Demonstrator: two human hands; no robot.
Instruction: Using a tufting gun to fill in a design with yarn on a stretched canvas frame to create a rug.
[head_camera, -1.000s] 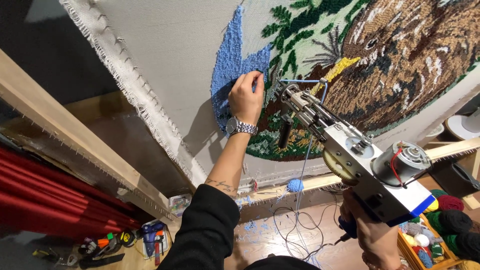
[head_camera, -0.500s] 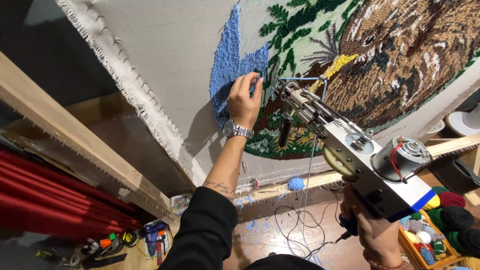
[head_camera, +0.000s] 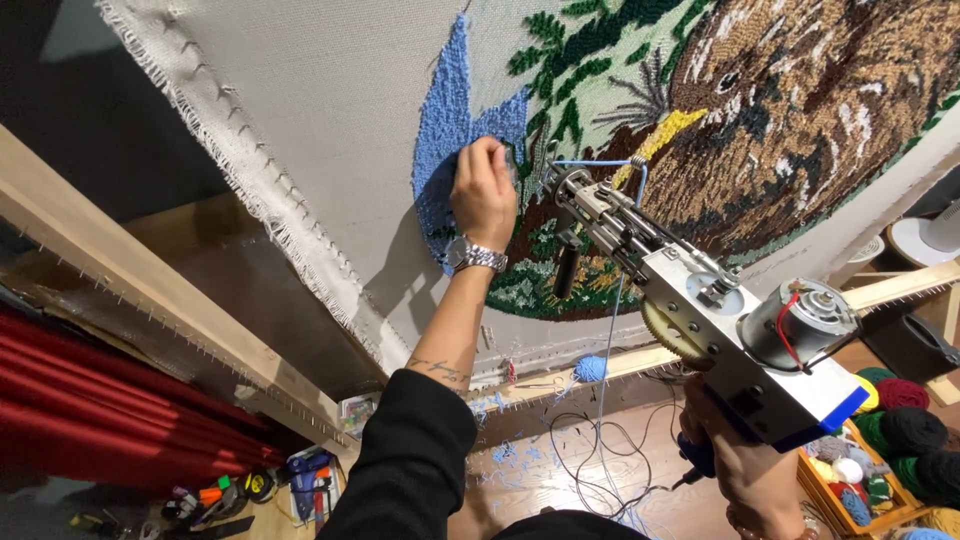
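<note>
Left hand (head_camera: 484, 190) presses on blue tufted patch (head_camera: 445, 150) of stretched backing cloth (head_camera: 330, 110). Right hand (head_camera: 745, 470) grips tufting gun (head_camera: 700, 310), its tip at the cloth; blue yarn (head_camera: 607, 330) hangs down.

My left hand (head_camera: 484, 190), with a silver metal wristwatch (head_camera: 474, 256) above a black sleeve (head_camera: 412, 455), rests on the light-blue tufted patch (head_camera: 445, 150) of the pale grey stretched cloth (head_camera: 330, 110). The brown-and-white tufted bird (head_camera: 800, 110) has a yellow beak; the foliage is dark green. My silver tufting gun (head_camera: 700, 310) has a blue base and feeds light-blue yarn (head_camera: 605, 390).
</note>
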